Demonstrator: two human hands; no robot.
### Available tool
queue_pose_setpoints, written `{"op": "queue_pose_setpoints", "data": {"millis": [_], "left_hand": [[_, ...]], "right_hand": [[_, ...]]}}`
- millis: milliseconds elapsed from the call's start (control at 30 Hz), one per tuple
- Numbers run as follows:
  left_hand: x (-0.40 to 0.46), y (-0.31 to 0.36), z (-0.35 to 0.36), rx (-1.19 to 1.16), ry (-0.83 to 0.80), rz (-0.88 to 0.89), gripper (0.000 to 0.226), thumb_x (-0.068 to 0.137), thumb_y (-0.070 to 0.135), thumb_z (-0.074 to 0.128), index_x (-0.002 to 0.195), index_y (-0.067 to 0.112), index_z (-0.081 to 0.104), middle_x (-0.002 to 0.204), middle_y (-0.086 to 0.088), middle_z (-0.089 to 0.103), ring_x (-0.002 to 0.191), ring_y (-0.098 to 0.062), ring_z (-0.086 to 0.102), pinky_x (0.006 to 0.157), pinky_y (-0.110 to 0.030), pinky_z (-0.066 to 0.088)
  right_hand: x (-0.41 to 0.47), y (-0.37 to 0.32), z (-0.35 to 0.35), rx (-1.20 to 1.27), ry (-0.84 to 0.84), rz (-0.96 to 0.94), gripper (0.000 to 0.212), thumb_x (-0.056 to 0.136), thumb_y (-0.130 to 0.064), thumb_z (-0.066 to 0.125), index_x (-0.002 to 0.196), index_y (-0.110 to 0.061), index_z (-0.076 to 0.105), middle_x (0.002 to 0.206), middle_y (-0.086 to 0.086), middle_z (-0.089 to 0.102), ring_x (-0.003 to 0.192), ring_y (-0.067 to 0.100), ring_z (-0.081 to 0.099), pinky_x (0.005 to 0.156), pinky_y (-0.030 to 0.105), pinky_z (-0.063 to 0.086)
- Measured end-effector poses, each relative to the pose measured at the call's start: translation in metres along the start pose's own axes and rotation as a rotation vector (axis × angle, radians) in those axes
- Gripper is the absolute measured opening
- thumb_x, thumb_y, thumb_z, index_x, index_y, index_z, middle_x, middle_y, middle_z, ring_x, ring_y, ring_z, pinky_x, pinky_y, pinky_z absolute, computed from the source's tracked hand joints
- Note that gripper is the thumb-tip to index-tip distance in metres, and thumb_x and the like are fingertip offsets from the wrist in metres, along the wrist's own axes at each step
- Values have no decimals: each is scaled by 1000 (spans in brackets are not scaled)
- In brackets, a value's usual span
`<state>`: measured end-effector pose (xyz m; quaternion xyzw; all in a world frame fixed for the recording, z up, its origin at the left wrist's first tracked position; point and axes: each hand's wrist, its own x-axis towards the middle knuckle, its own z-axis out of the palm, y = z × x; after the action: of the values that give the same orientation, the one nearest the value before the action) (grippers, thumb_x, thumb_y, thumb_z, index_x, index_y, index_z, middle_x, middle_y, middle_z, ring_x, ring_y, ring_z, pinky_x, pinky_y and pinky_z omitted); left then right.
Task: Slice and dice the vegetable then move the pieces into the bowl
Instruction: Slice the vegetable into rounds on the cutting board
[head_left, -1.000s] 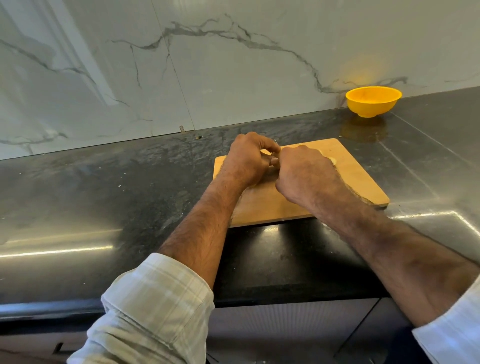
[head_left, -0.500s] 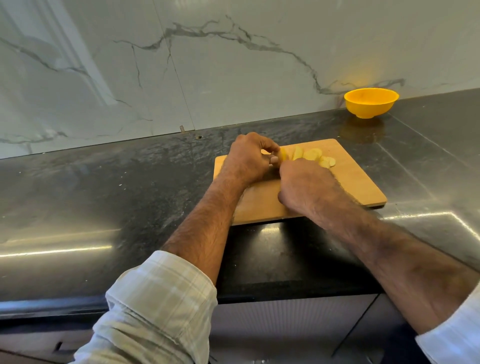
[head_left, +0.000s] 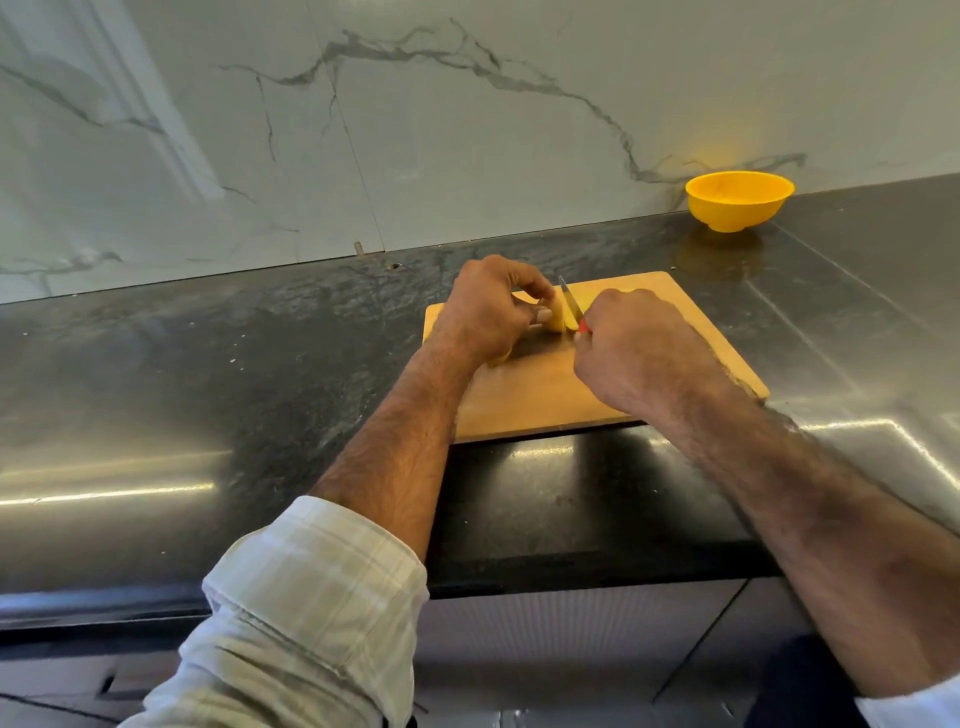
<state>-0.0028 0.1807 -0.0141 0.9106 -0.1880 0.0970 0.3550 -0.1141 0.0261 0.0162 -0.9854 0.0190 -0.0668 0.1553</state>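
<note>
A person stands at a dark, glossy stone counter (head_left: 218, 364) backed by a white marble wall with grey veins. Two bare forearms reach forward, sleeves of a pale checked shirt rolled back.

On the left, the left hand (head_left: 485, 312) rests on a rectangular light wooden cutting board (head_left: 530, 395). Its fingers (head_left: 524, 280) are curled over a pale yellow peeled vegetable (head_left: 557, 316), pinning it to the wood with the thumb tucked behind. Only the cut end shows; the rest is hidden under the palm, so how much remains cannot be told.

Just right of it, a small knife with a thin steel blade (head_left: 570, 302) and a red handle stands against the exposed face of the vegetable. The right hand (head_left: 639, 353) has its fingers closed around the handle, of which only a red sliver peeks out. Any finished slices on the board are hidden behind this hand.

Far right, well apart from the board and against the wall, sits a small round orange-yellow plastic bowl (head_left: 738, 200).

The vegetable looks firm, dense and moist, likely slick on its cut faces and apt to roll. It seems best held from above near the uncut end, fingertips bent back from the blade. Slices would probably be light and brittle, easier gathered in a scoop than pinched singly.
</note>
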Motion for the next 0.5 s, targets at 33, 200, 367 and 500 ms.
{"op": "queue_pose_setpoints", "data": {"millis": [33,200,367,500], "left_hand": [[0,0,0,1,1,3,17,89,16,84,99,29,82,105,15,73,98,-5,68,98,-39,59],[0,2,1,-10,15,1,16,89,15,84,101,25,84,107,11,77,99,-9,70,97,-40,61],[3,-3,4,9,29,-2,16,87,19,86,100,28,84,101,14,78,101,-10,70,96,-43,61],[5,-3,5,22,35,-7,15,87,19,86,98,29,85,98,17,77,100,-8,69,93,-43,62]], "right_hand": [[-2,-2,0,-3,6,-11,26,104,-30,59,124,-14,58,98,3,50,91,21,55,69,35,46],[-6,-7,3,-23,44,-51,31,104,-32,58,128,-13,58,102,4,52,90,19,51,70,33,44],[-3,-10,-2,-3,50,-57,31,104,-31,60,129,-13,62,101,6,59,90,19,59,71,32,51],[1,-13,-3,2,19,-42,32,103,-32,62,128,-13,63,85,-1,49,86,18,57,71,31,50]]}}
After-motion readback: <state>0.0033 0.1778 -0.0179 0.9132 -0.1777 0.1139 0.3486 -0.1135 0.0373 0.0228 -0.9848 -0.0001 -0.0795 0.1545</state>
